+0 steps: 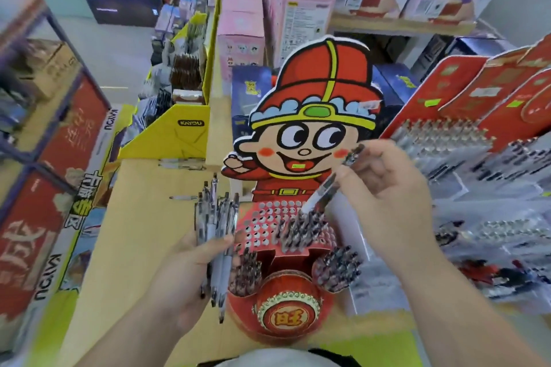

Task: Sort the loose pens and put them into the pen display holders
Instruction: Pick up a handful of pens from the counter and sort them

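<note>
1. Head view: your right hand [387, 188] pinches one pen [326, 189], tip down over the red display holder [259, 226] grid. Your left hand [190, 262] grips a pen bundle [217, 229] just beside it.
2. The pens look light, stiff and slick, so pinch mid-barrel. Loose pens [182, 164] lie on the tabletop [134, 217].

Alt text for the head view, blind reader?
The right hand holds a pen tilted, tip at the hole grid of a red cartoon-figure pen display holder. The left hand grips a bundle of pens beside it. Loose pens lie on the shelf behind.
</note>
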The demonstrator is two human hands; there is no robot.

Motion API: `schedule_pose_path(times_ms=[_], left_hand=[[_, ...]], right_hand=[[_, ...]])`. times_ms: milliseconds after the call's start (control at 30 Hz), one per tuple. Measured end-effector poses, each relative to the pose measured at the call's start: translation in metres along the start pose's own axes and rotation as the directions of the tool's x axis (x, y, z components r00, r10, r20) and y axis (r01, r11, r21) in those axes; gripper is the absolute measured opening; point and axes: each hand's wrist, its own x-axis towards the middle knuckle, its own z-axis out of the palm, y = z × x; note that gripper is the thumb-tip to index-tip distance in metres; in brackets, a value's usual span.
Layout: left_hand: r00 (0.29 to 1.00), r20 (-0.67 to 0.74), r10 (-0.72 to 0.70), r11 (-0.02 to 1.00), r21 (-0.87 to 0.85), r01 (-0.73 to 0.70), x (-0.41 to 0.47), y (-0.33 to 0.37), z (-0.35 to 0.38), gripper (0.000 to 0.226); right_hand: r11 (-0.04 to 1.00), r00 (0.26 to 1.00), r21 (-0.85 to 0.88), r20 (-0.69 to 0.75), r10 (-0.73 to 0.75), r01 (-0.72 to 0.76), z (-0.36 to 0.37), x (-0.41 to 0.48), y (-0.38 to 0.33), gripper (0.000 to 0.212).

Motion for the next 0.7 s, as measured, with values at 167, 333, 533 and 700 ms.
schedule_pose_path(times_ms=[167,333,533,700], left_hand=[[0.998,-0.056,-0.001,0.998,-0.065,-0.003,0.006,-0.003,0.003,0.050],[0.998,-0.060,-0.006,0.998,-0.064,0.002,0.012,-0.009,0.008,0.034],[1.000,-0.016,-0.006,1.000,-0.030,0.005,0.017,-0.010,0.007,0.022],[1.000,-0.015,-0.005,0.999,-0.044,0.005,0.020,-0.007,0.003,0.026]], right_hand=[[0.999,0.992,-0.024,0.120,-0.038,0.041,0.020,0.020,0.020,0.016],[0.993,0.947,-0.116,0.320,0.038,-0.001,0.029,0.019,0.048,0.016],[0.976,0.925,-0.219,0.374,0.064,0.021,0.031,0.014,0.065,0.010],[0.966,0.908,-0.258,0.410,0.087,0.023,0.029,0.016,0.064,0.012]])
